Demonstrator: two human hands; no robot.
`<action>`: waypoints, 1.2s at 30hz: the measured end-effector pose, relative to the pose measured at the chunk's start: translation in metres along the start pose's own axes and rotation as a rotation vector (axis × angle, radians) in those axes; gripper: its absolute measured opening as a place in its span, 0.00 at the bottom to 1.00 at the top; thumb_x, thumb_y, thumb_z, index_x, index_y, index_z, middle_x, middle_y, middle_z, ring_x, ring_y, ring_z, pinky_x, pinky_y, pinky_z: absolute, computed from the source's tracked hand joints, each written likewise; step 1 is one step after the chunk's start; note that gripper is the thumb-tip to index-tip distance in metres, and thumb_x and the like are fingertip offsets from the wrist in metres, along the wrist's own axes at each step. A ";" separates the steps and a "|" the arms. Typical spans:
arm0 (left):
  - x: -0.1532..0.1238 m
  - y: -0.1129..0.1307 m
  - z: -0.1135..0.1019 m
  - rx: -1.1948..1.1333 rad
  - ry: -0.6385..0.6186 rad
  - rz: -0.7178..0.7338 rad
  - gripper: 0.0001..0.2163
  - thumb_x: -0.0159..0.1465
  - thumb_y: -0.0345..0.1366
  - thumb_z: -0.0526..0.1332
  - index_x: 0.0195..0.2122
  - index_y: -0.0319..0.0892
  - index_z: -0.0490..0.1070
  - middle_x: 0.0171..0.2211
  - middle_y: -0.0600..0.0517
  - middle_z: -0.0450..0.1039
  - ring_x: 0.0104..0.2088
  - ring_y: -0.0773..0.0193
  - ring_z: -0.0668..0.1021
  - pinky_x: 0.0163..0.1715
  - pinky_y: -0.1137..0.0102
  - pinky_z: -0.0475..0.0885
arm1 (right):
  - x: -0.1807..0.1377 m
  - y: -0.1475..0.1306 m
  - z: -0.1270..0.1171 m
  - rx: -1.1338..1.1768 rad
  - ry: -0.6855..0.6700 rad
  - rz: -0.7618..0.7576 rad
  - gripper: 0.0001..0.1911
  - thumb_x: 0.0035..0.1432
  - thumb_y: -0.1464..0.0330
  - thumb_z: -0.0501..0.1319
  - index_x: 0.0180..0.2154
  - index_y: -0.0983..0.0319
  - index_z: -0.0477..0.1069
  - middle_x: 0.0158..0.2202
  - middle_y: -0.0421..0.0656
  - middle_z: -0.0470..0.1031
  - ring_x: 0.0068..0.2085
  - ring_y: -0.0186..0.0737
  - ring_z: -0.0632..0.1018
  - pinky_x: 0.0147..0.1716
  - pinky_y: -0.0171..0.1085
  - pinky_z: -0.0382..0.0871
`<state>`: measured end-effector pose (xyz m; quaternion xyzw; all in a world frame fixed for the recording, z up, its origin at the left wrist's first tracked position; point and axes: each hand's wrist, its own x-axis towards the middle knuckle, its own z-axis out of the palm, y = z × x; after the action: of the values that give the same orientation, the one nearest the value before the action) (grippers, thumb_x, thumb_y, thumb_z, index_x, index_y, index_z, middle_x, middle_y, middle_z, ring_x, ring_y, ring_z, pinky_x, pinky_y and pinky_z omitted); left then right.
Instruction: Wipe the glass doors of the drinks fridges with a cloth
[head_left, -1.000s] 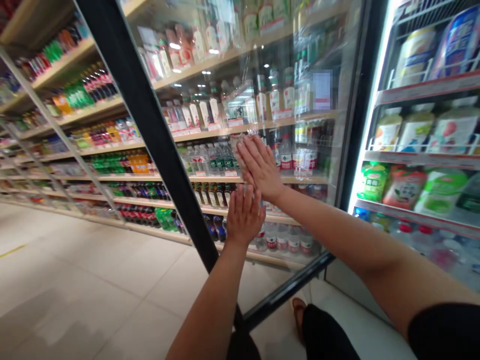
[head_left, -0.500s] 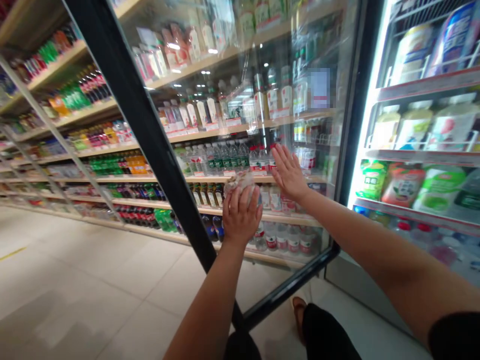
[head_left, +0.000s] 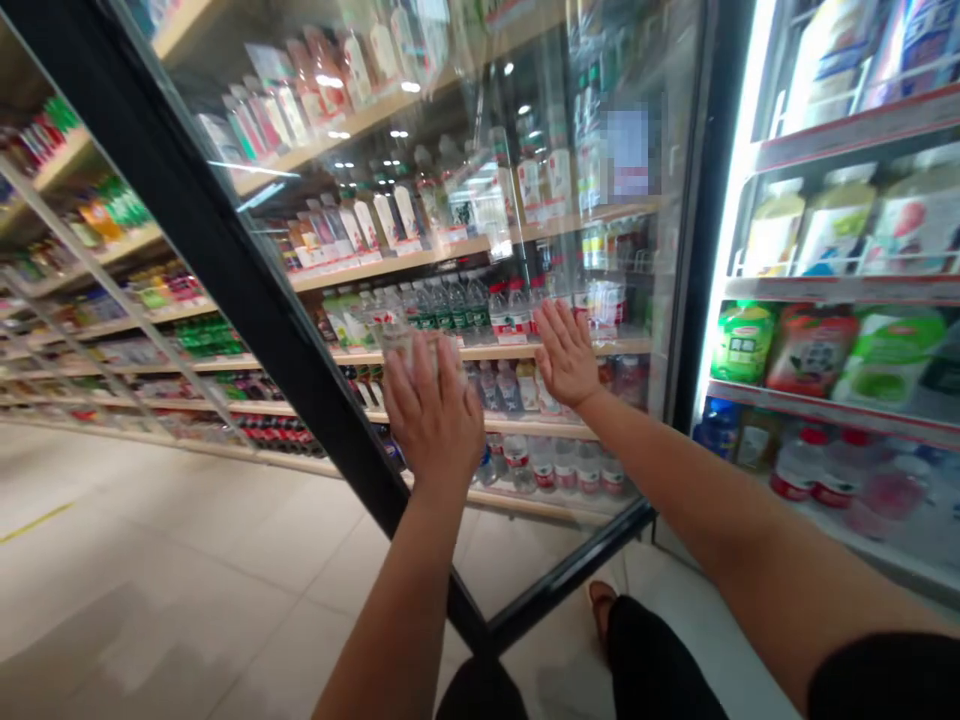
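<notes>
An open glass fridge door (head_left: 525,130) with a black frame (head_left: 225,260) stands in front of me. My left hand (head_left: 435,415) presses a pale crumpled cloth (head_left: 397,340) against the glass, and the cloth shows just above its fingertips. My right hand (head_left: 566,355) lies flat on the glass to the right, fingers stretched out and holding nothing. Drink bottles on store shelves show through the pane.
The lit fridge interior (head_left: 840,290) on the right holds shelves of bottles and cartons. Long store shelves (head_left: 112,330) of drinks run along the left. Pale tiled floor (head_left: 150,560) spreads below. My sandalled foot (head_left: 600,610) is beside the door's lower corner.
My right hand slid right and down, away from the left one. My left hand moved left along the glass with the cloth. The view turned a little, so the door frame looks more tilted.
</notes>
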<state>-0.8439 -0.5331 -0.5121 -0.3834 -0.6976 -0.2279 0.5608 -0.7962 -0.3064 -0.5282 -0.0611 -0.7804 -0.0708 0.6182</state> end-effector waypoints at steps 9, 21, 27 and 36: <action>-0.028 -0.021 -0.001 0.024 -0.024 0.015 0.32 0.70 0.36 0.57 0.73 0.44 0.47 0.73 0.39 0.43 0.72 0.38 0.41 0.67 0.36 0.49 | 0.000 -0.002 -0.001 0.033 -0.023 0.019 0.30 0.71 0.61 0.42 0.71 0.59 0.52 0.71 0.44 0.58 0.73 0.43 0.52 0.72 0.53 0.43; -0.050 -0.014 -0.003 0.029 -0.019 0.024 0.32 0.70 0.32 0.55 0.73 0.38 0.43 0.72 0.34 0.43 0.72 0.39 0.45 0.66 0.40 0.56 | -0.001 -0.002 -0.002 0.054 -0.027 0.038 0.30 0.71 0.61 0.42 0.71 0.58 0.52 0.71 0.44 0.57 0.73 0.43 0.52 0.72 0.53 0.42; 0.003 -0.010 -0.004 0.033 -0.036 0.007 0.32 0.71 0.34 0.54 0.73 0.35 0.42 0.72 0.34 0.40 0.72 0.40 0.42 0.68 0.40 0.50 | -0.001 -0.004 -0.001 0.047 -0.014 0.038 0.29 0.71 0.61 0.43 0.70 0.59 0.54 0.71 0.44 0.59 0.73 0.43 0.52 0.72 0.52 0.43; -0.009 0.005 0.016 0.021 -0.003 0.181 0.31 0.71 0.32 0.56 0.73 0.39 0.46 0.71 0.36 0.47 0.72 0.44 0.47 0.67 0.44 0.56 | 0.000 -0.004 -0.003 0.046 -0.029 0.044 0.29 0.71 0.61 0.43 0.69 0.59 0.58 0.70 0.45 0.59 0.73 0.43 0.53 0.72 0.51 0.43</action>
<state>-0.8492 -0.5208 -0.5257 -0.4395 -0.6630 -0.1684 0.5822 -0.7940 -0.3108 -0.5278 -0.0648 -0.7891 -0.0382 0.6097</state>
